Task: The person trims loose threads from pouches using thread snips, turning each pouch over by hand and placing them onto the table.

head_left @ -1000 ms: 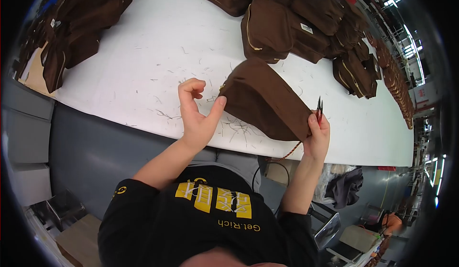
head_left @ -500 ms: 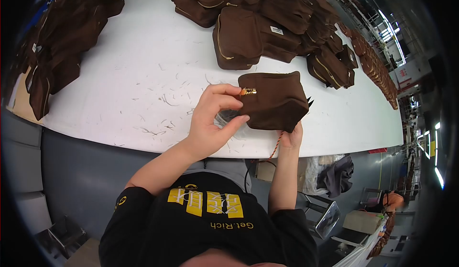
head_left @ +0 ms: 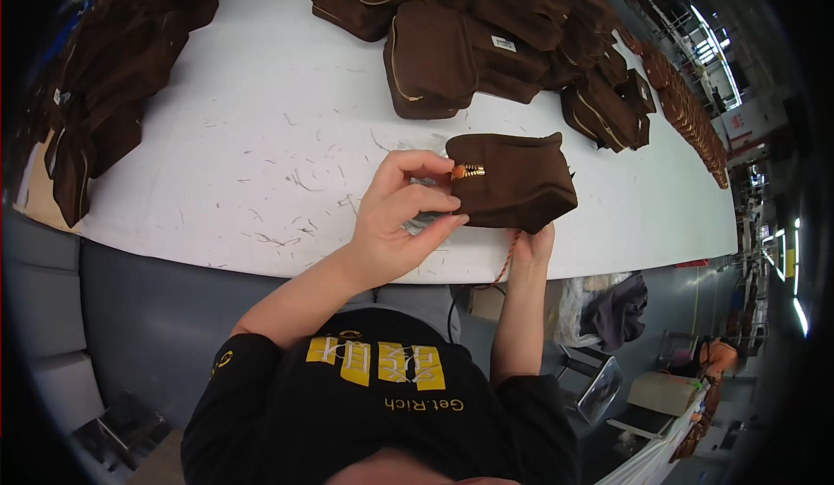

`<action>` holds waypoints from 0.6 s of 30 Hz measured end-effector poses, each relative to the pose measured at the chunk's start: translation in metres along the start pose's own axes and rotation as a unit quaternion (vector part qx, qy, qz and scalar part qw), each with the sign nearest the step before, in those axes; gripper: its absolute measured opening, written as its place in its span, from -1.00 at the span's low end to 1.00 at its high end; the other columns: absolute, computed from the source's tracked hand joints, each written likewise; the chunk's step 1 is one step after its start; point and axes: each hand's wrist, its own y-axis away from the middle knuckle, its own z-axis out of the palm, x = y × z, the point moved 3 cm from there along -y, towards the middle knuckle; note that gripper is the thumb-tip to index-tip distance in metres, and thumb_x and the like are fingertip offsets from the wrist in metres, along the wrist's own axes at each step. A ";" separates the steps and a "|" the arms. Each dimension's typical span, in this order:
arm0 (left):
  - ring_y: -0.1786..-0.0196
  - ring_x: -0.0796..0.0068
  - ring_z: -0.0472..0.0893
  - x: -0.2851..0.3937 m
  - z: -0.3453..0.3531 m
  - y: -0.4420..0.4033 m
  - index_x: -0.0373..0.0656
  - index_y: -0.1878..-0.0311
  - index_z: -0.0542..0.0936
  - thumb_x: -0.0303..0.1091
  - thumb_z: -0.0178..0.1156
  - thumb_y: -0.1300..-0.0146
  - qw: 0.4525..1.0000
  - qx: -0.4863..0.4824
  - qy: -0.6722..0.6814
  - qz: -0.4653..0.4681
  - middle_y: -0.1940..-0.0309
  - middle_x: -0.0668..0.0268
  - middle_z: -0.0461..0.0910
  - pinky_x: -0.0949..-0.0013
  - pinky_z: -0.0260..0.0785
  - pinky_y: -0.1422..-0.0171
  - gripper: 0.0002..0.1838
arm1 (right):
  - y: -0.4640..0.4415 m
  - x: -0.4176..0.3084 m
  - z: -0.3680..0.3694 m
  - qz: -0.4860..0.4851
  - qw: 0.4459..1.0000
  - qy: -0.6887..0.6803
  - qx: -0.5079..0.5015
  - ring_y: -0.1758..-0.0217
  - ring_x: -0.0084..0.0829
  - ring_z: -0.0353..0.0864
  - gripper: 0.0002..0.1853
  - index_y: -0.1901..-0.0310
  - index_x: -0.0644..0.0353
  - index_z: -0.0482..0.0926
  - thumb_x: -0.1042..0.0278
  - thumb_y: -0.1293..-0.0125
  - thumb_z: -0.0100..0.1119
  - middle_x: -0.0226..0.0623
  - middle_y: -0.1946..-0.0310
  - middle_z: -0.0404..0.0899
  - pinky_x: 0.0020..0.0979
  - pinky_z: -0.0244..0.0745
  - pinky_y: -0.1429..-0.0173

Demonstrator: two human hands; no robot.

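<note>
A small brown zip pouch (head_left: 517,181) is held above the white table, with a brass-coloured zip end and a small orange piece on its left side. My left hand (head_left: 400,215) has its index fingertip at the zip end and its thumb at the pouch's lower left edge, fingers curled. From below, my right hand (head_left: 536,243) supports the pouch; most of its fingers are hidden behind the fabric. An orange twisted cord (head_left: 506,263) hangs beside my right hand; where it leads under the pouch is hidden.
Brown pouches (head_left: 430,55) are heaped on the far side of the white table (head_left: 252,111). More brown pieces (head_left: 122,76) lie along the left edge. Loose thread scraps (head_left: 278,240) are scattered on the table. A metal-framed stool (head_left: 598,395) stands at the lower right.
The pouch has shifted slightly right and tilted, and my left hand has moved right with it. A dark pointed tip behind the pouch's right side is now mostly hidden.
</note>
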 end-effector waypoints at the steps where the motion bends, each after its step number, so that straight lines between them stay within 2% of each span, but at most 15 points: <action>1: -0.06 0.34 0.57 -0.001 0.001 0.000 -0.23 0.20 0.64 -0.65 0.41 -0.08 1.000 0.000 0.008 0.000 -0.14 0.12 0.41 0.39 0.52 -0.11 -0.77 | 0.000 0.000 -0.001 0.000 1.000 0.004 0.003 -0.25 -0.20 0.58 -0.57 -0.33 0.32 0.37 0.27 -0.55 -0.06 -0.08 -0.25 0.52 -0.22 0.58 -0.29; 4: -0.07 0.33 0.58 0.000 0.002 -0.002 -0.24 0.19 0.63 -0.67 0.41 -0.07 1.000 0.000 -0.001 0.016 -0.16 0.10 0.40 0.39 0.54 -0.09 -0.76 | 0.001 -0.001 0.000 -0.003 1.000 0.019 -0.017 -0.25 -0.22 0.59 -0.57 -0.33 0.32 0.36 0.28 -0.55 -0.08 -0.09 -0.23 0.53 -0.22 0.59 -0.29; 7: -0.16 0.29 0.54 -0.001 0.002 -0.003 -0.22 0.23 0.63 -0.63 0.41 -0.08 1.000 -0.010 0.002 -0.010 -0.19 0.09 0.39 0.37 0.49 -0.16 -0.80 | -0.002 -0.002 0.000 0.017 0.998 -0.005 -0.055 -0.24 -0.25 0.60 -0.59 -0.32 0.32 0.37 0.31 -0.55 -0.10 -0.10 -0.20 0.56 -0.22 0.58 -0.29; 10: -0.25 0.24 0.48 -0.002 -0.002 -0.009 -0.16 0.12 0.60 -0.59 0.39 -0.14 0.996 -0.026 -0.073 0.035 -0.27 0.06 0.36 0.35 0.40 -0.24 -0.74 | 0.000 -0.003 0.007 0.026 0.998 -0.025 -0.043 -0.26 -0.24 0.59 -0.61 -0.30 0.31 0.40 0.33 -0.55 -0.09 -0.09 -0.21 0.56 -0.21 0.57 -0.29; 13: -0.28 0.27 0.43 -0.027 -0.005 -0.020 -0.12 -0.10 0.49 -0.52 0.33 -0.24 1.000 0.012 0.006 -0.008 -0.34 0.05 0.33 0.35 0.34 -0.26 -0.62 | 0.010 -0.011 0.047 0.004 1.000 -0.004 0.014 0.06 -0.45 0.69 -0.72 -0.14 0.27 0.50 0.34 -0.51 0.01 -0.28 0.02 0.66 -0.45 0.64 0.01; 16: -0.23 0.39 0.44 -0.051 -0.016 -0.043 -0.13 -0.27 0.35 -0.48 0.24 -0.35 0.989 0.049 0.060 -0.127 -0.37 0.08 0.31 0.38 0.36 -0.21 -0.54 | 0.013 -0.030 0.061 -0.008 0.994 0.055 -0.091 0.47 -0.74 0.46 -0.83 0.05 0.20 0.52 0.31 -0.46 0.16 -0.53 0.35 0.57 -0.71 0.34 0.44; 17: -0.22 0.43 0.44 -0.058 -0.019 -0.050 -0.14 -0.30 0.32 -0.47 0.22 -0.37 0.985 0.050 0.079 -0.148 -0.37 0.09 0.31 0.40 0.37 -0.20 -0.52 | 0.015 -0.034 0.076 -0.044 0.992 0.110 -0.042 0.62 -0.87 0.08 -0.86 0.21 0.13 0.49 0.32 -0.40 0.24 -0.69 0.52 0.34 -0.73 -0.07 0.59; 18: -0.20 0.47 0.44 -0.065 -0.021 -0.057 -0.15 -0.34 0.30 -0.45 0.21 -0.39 0.980 0.049 0.098 -0.168 -0.37 0.10 0.31 0.41 0.37 -0.18 -0.50 | 0.016 -0.039 0.092 -0.044 0.987 0.138 -0.068 0.63 -0.87 0.07 -0.87 0.23 0.13 0.48 0.33 -0.39 0.23 -0.69 0.53 0.34 -0.72 -0.08 0.59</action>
